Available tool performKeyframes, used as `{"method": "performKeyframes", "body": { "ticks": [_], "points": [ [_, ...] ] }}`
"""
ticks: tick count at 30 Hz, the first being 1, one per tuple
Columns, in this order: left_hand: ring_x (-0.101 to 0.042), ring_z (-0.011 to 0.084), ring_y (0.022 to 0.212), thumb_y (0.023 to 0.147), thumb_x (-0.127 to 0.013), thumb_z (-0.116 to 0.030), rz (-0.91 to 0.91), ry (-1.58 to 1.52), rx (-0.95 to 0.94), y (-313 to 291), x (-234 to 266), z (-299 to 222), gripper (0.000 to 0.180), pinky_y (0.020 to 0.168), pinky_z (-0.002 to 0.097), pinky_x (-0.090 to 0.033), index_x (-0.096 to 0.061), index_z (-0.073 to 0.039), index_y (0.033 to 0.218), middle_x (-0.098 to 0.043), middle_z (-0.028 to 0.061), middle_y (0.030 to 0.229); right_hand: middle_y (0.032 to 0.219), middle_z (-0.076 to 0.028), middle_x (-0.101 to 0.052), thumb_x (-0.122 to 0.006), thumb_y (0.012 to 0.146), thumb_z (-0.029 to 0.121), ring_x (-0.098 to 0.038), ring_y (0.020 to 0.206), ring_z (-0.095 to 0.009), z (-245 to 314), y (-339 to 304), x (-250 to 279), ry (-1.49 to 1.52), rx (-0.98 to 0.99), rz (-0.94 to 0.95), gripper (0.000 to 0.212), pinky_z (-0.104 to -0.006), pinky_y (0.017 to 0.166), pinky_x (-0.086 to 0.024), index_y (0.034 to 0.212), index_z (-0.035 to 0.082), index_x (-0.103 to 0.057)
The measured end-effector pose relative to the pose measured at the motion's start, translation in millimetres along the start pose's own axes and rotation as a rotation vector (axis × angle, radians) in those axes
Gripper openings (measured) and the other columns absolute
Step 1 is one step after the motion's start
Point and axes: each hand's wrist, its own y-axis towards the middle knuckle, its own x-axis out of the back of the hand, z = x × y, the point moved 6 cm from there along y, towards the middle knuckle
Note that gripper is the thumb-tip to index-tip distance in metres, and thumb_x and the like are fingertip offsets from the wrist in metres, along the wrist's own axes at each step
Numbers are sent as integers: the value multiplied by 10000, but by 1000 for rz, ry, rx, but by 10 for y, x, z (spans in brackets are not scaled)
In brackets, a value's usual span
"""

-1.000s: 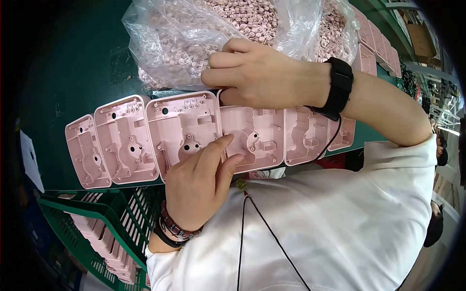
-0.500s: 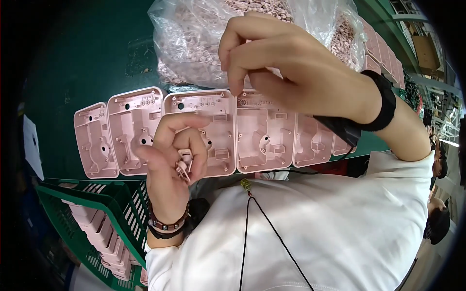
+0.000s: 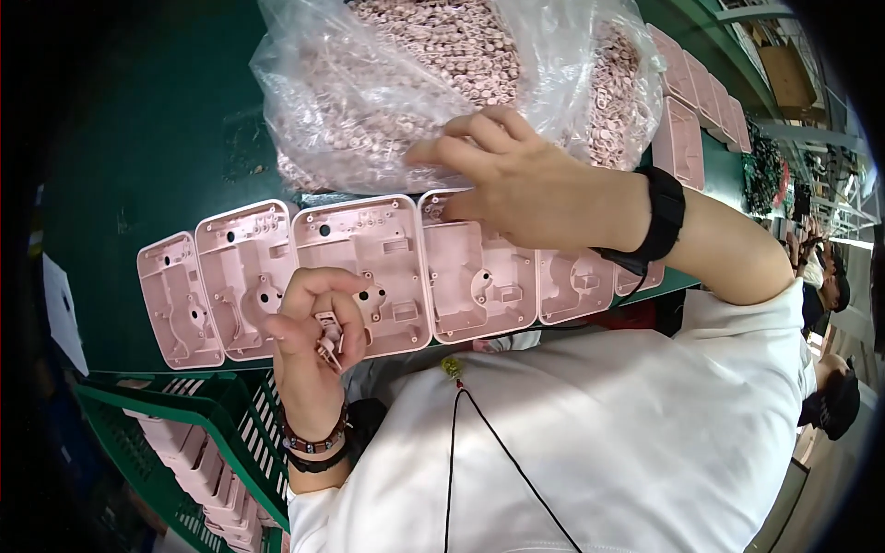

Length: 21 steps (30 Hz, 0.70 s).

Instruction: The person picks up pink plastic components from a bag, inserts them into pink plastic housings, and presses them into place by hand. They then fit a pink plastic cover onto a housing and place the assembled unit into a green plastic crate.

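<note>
My left hand (image 3: 309,373) is curled, palm up, around several small pink plastic parts (image 3: 328,339), whose exact kind I cannot make out. It hovers over the near edge of the third pink plastic housing (image 3: 396,267). My right hand (image 3: 539,194) is palm down with its fingers apart, and nothing shows in it. It hangs over the far end of the fourth housing (image 3: 456,267) and covers part of it. Its fingertips reach toward the near side of a clear plastic bag (image 3: 323,101) full of tiny pink parts (image 3: 461,46).
Several open housings stand in a row along the near edge of the green table (image 3: 138,120). More pink housings (image 3: 678,138) stand at the far right. A green crate (image 3: 221,415) with stacked pink pieces (image 3: 207,470) is at the lower left. A paper sheet (image 3: 63,304) hangs at the left.
My right hand has come lower, and its fingers have spread from a bent, downward-pointing pose. My left hand keeps its small parts. The whole view has shifted, showing more of the bag.
</note>
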Motion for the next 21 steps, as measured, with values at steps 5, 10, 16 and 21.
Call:
{"method": "performKeyframes", "body": {
  "ticks": [5, 10, 16, 21],
  "points": [
    [-278, 48, 450, 861, -172, -652, -16, -35, 41, -10, 12, 17, 712, 432, 186, -226, -480, -19, 970, -366, -16, 558, 1226, -44, -443, -602, 674, 137, -371, 1133, -234, 10, -19, 2, -55, 28, 57, 209, -395, 980, -258, 862, 141, -693],
    [-265, 49, 439, 862, -182, -648, -20, -51, 35, -18, -16, 1, 700, 432, 188, -228, -474, -19, 962, -356, -15, 550, 1209, -42, -450, -600, 664, 135, -384, 1122, -228, 21, -17, -10, -78, 31, 36, 218, -392, 971, -274, 857, 166, -695],
    [-260, 50, 431, 858, -183, -651, -24, -94, 5, -30, 8, 36, 703, 428, 187, -225, -469, -19, 969, -352, -15, 547, 1194, -41, -458, -594, 671, 136, -400, 1105, -229, -10, 27, 58, -15, 65, 14, 200, -386, 964, -291, 837, 166, -700],
    [-264, 54, 423, 869, -172, -630, -35, -97, -20, -32, 15, 21, 692, 415, 187, -222, -466, -15, 987, -358, -12, 547, 1187, -51, -461, -598, 669, 138, -400, 1101, -241, -46, 11, 82, 61, 55, -12, 193, -371, 964, -294, 835, 151, -696]
  ]
}}
